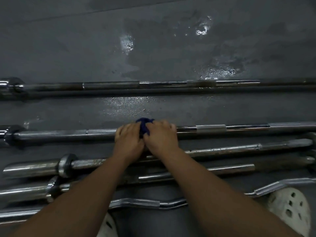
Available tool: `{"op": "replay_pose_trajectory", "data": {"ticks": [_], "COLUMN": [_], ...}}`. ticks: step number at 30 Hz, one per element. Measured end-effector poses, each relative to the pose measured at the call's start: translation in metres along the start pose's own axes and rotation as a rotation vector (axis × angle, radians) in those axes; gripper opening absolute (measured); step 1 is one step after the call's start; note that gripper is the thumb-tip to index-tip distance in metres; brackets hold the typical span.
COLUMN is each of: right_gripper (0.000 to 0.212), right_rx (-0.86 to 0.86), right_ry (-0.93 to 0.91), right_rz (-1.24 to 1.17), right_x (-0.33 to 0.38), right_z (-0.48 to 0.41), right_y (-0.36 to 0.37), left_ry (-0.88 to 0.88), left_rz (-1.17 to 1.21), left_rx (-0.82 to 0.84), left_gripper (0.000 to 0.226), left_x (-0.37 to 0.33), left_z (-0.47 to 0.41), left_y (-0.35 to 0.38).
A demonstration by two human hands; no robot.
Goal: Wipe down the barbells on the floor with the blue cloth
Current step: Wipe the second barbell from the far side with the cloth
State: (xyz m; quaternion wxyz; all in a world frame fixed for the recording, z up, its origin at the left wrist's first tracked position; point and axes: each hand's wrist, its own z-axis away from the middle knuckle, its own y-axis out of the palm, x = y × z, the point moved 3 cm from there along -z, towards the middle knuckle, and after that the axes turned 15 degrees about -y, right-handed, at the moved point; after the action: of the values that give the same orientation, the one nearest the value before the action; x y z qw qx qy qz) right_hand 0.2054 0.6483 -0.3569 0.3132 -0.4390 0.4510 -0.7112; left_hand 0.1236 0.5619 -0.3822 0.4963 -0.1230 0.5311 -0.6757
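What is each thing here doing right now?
Cloth: bunched up on the wiped bar, between both hands.
Left hand: grips the cloth.
Right hand: grips the cloth.
Wiped bar: flat on the floor, under the hands.
Far bar: flat on the floor, untouched.
Floor: shiny, wet-looking patches.

The dark grey floor [68,48] has shiny wet patches [127,43]. A far barbell [111,86] and a middle barbell [222,129] lie on it parallel, well apart. The nearer bars [222,149] lie crowded together, with a curl bar [145,202] by 2 white clogs [290,207].
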Motion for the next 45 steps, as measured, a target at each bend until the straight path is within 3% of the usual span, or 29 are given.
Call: {"op": "replay_pose_trajectory", "data": {"ticks": [2, 7, 10, 13, 16, 20, 23, 26, 28, 31, 33, 37, 41, 45], "right_gripper": [0.031, 0.025, 0.027, 0.03, 0.036, 0.034, 0.033, 0.03, 0.028, 0.035, 0.036, 0.035, 0.045, 0.04], "right_rx": [0.038, -0.048, -0.068, -0.06, -0.006, -0.105, -0.167, -0.299, -0.291, -0.128, -0.067, -0.065, -0.188, -0.077], "right_ry": [0.028, 0.421, 0.38, 0.106, 0.023, 0.19, 0.309, 0.48, 0.409, 0.059, -0.029, 0.105, 0.288, 0.058], "right_rz": [0.065, 0.151, 0.042, 0.033, 0.118, 0.225, 0.241, 0.12, 0.036, -0.023, -0.027, -0.084, -0.119, -0.146], "right_x": [-0.027, -0.121, -0.083, -0.031, -0.057, -0.13, -0.158, -0.151, -0.125, -0.07, -0.065, -0.131, -0.162, -0.082], "right_z": [0.008, 0.067, 0.05, 0.029, 0.033, 0.063, 0.066, 0.045, 0.018, -0.02, -0.032, -0.01, 0.005, -0.043], "right_y": [-0.008, -0.038, -0.017, 0.002, -0.01, -0.031, -0.038, -0.03, -0.019, -0.005, -0.012, -0.031, -0.041, -0.02], "left_ry": [-0.006, -0.026, -0.012, 0.024, 0.082, 0.089, 0.025, 0.083, 0.06, 0.051, 0.062, 0.057, 0.02, -0.026], "left_rz": [-0.009, -0.107, -0.158, -0.166, -0.158, -0.139, -0.084, -0.269, -0.287, -0.299, -0.294, -0.247, -0.231, -0.254], "left_rx": [0.008, -0.023, -0.013, 0.024, 0.03, 0.067, -0.023, -0.058, -0.072, -0.054, -0.024, 0.027, 0.015, -0.007], "left_gripper": [0.071, 0.067, 0.071, 0.075, 0.071, 0.069, 0.074, 0.09, 0.097, 0.097, 0.096, 0.086, 0.078, 0.077], "left_x": [0.004, -0.004, -0.006, 0.001, 0.005, -0.002, -0.002, -0.004, -0.005, -0.007, -0.005, -0.01, -0.021, -0.03], "left_z": [0.002, 0.015, 0.021, 0.012, 0.001, -0.033, -0.039, -0.02, -0.024, -0.042, -0.052, -0.076, -0.089, -0.087], "left_y": [-0.003, 0.004, 0.016, 0.016, 0.009, -0.006, -0.018, 0.0, 0.007, 0.0, -0.007, -0.021, -0.023, -0.019]}}
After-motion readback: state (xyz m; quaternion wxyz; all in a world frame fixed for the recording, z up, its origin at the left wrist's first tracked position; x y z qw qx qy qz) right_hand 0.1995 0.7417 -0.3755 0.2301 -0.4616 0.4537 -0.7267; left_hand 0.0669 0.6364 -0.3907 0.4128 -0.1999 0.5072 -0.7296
